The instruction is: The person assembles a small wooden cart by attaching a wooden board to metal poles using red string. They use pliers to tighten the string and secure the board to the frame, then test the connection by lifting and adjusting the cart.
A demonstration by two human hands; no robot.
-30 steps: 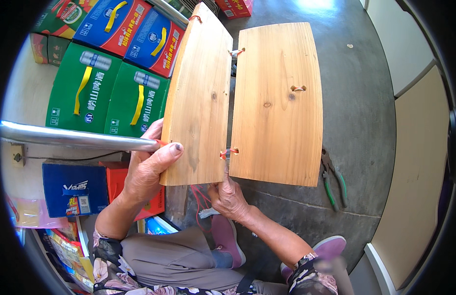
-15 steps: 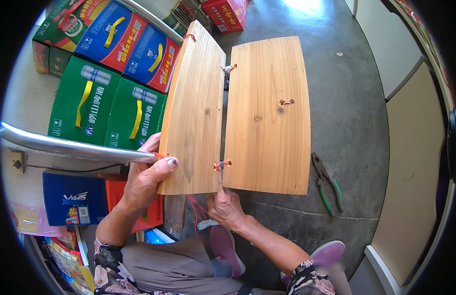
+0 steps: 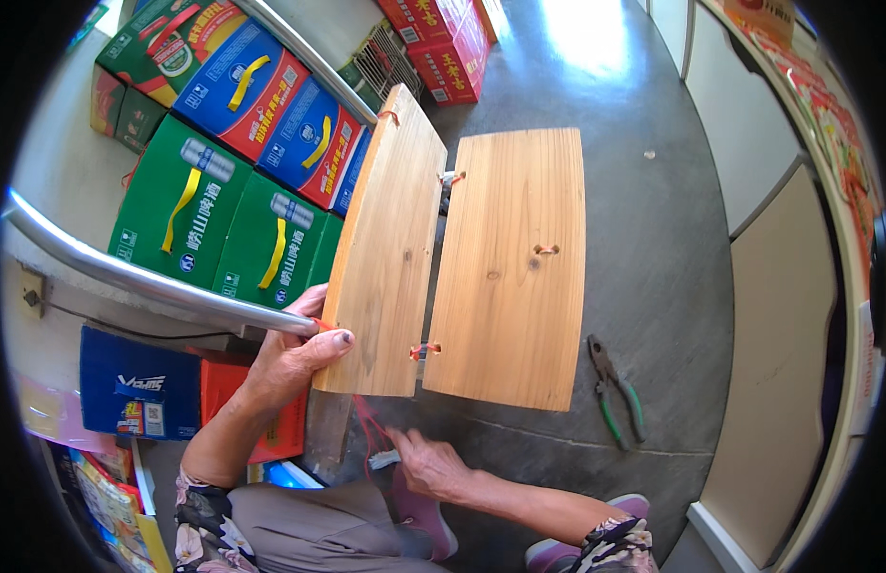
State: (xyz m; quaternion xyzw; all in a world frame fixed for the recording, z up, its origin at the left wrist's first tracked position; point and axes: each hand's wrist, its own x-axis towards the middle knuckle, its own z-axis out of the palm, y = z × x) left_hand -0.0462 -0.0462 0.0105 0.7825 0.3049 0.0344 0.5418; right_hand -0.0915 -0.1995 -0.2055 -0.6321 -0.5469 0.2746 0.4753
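Note:
Two wooden boards are joined by orange-red ties through holes along the gap between them. My left hand [image 3: 295, 358] is closed around the near-left corner of the left board [image 3: 390, 258], its thumb on the face, beside the end of a metal tube [image 3: 166, 286]. Tilted up, that board stands at an angle to the flatter right board [image 3: 510, 296]. Below the boards, my right hand [image 3: 433, 465] has its fingers curled together at the loose red cord [image 3: 368, 425] hanging from the left board. A white strip [image 3: 384, 459] is beside its fingers.
Pliers with green handles [image 3: 615, 392] lie on the grey floor [image 3: 682, 239] to the right. Green drink cartons [image 3: 180, 215] are stacked at left, with a blue box [image 3: 137, 382] nearer me. Pale cabinets [image 3: 782, 353] line the right side. Red cartons [image 3: 448, 72] stand at the back.
My right hand has left the near tie in the gap and moved down to the loose red cord. My left hand keeps its hold, and the whole view has shifted slightly.

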